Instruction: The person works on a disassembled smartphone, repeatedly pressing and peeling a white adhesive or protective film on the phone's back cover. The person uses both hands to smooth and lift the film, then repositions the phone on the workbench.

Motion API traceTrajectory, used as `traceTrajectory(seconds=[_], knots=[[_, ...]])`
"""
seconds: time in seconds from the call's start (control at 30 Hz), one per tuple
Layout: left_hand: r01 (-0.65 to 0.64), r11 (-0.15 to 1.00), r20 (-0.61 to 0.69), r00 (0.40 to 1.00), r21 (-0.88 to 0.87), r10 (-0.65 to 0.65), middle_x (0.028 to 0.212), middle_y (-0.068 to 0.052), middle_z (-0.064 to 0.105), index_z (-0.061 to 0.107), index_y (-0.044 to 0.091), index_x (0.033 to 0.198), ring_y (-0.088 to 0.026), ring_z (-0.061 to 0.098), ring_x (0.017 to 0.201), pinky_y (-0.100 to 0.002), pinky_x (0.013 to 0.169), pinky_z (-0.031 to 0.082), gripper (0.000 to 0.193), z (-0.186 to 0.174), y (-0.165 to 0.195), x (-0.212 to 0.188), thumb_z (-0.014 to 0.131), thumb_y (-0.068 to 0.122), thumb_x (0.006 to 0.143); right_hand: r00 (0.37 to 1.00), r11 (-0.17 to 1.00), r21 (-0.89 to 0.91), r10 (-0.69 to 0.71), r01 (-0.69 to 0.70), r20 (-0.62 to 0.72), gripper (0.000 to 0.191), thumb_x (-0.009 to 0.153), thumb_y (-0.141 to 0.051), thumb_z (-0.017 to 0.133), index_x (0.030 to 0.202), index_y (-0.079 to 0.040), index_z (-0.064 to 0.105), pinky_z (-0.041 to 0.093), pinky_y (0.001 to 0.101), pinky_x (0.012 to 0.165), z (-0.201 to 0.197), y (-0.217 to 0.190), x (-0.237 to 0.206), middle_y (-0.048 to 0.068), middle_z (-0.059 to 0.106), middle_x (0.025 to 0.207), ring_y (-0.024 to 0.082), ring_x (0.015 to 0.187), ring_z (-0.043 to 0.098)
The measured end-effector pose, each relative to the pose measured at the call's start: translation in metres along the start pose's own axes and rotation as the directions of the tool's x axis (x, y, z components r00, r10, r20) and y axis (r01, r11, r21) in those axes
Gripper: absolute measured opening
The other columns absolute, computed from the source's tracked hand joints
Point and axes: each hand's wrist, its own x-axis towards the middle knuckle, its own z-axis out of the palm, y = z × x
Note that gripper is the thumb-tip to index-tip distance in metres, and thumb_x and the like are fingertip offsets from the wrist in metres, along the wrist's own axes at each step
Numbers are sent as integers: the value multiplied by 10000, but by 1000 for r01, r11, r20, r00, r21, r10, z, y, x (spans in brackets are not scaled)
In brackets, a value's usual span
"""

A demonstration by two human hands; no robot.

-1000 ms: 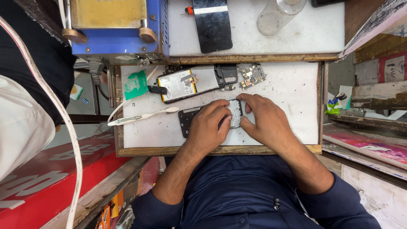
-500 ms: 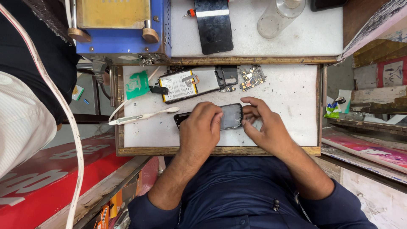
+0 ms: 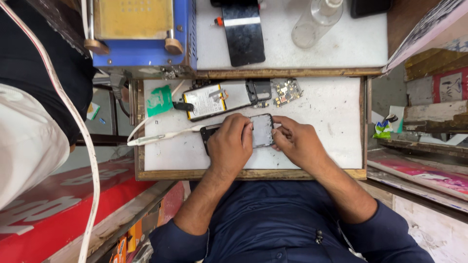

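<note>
A dark phone frame (image 3: 262, 130) lies flat on the white work tray (image 3: 331, 131). My left hand (image 3: 230, 145) rests over its left half and holds it down. At the frame's right edge, the fingertips of my right hand (image 3: 296, 142) pinch it. Just beyond the frame lies an opened phone body with its battery (image 3: 208, 101) showing, and a small circuit board (image 3: 287, 91) to its right.
A white cable (image 3: 163, 137) runs off the tray's left side near a green scrap (image 3: 159, 101). On the upper shelf stand a blue and yellow machine (image 3: 141, 31), a black phone screen (image 3: 243, 31) and a clear bottle (image 3: 317, 22). Another person's white sleeve (image 3: 24, 141) is at left.
My hands have spread apart along the phone frame, uncovering its middle. The left hand slid left, and the right hand now grips the right edge.
</note>
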Motion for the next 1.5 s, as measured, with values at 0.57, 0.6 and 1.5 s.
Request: traceTrajectory(seconds=[0.57,0.6,1.5], knots=[[-41,995,-16,999,90,43,1052,-76,702,629,93,1034,-291,725,854,-372,695,584,125,10,2,-3,714,131,951,998,996,-64,-65,66,25,422,957,-119,653,1352,19,594,614,268,671,-11,-10,2,129,787,859,161,782,796],[-30,995,-1,1000,95,30,1051,-76,703,629,91,1035,-290,726,852,-371,692,584,126,11,3,-3,717,135,956,993,993,-40,-107,109,42,441,938,-109,666,1349,28,582,616,264,677,-14,-8,1,122,787,879,158,794,793],[-81,989,-49,995,123,88,1040,-94,724,646,76,1026,-295,730,842,-371,697,588,116,17,5,6,721,117,948,997,993,97,-69,70,-19,407,966,-110,643,1343,36,593,627,246,668,-11,0,3,86,766,900,115,761,770]])
